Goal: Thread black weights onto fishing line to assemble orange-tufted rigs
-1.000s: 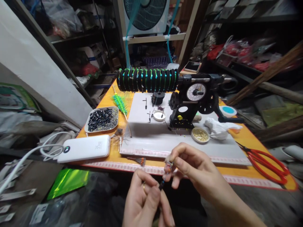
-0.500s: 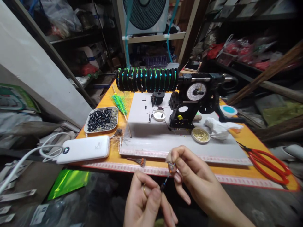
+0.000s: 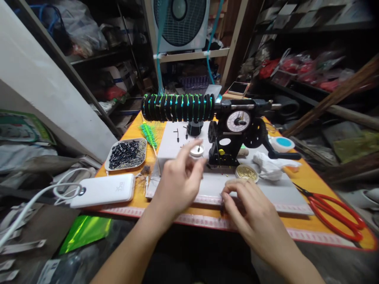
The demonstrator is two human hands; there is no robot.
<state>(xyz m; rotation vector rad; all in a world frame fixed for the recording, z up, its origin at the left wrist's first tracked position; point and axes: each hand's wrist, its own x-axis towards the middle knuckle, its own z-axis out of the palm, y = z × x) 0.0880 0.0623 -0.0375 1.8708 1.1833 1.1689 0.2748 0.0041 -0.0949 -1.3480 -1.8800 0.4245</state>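
Note:
My left hand (image 3: 177, 183) is raised over the front of the pale board (image 3: 204, 185). Its thumb and forefinger are apart with nothing visible between them, nearest a small white dish (image 3: 195, 151) with a dark little part in it. At the board's front edge, the thumb and forefinger of my right hand (image 3: 253, 207) are pinched together on a small dark piece (image 3: 222, 209), blurred and partly covered by the fingers. A round dish of tiny gold-coloured parts (image 3: 247, 172) is just beyond that hand.
A black hand-cranked winder (image 3: 226, 146) carries a ribbed roller (image 3: 177, 107) wound with green and blue. To the left are a tray of black parts (image 3: 126, 154), a white power bank (image 3: 103, 190) and a green-wrapped stick (image 3: 149, 136). Red-handled scissors (image 3: 337, 215) lie at right beside crumpled tissue (image 3: 269, 165).
My hands have separated. The left let go of the small dark piece and moved up and forward over the board; the right came down to the board's front edge with it. The view shifted slightly.

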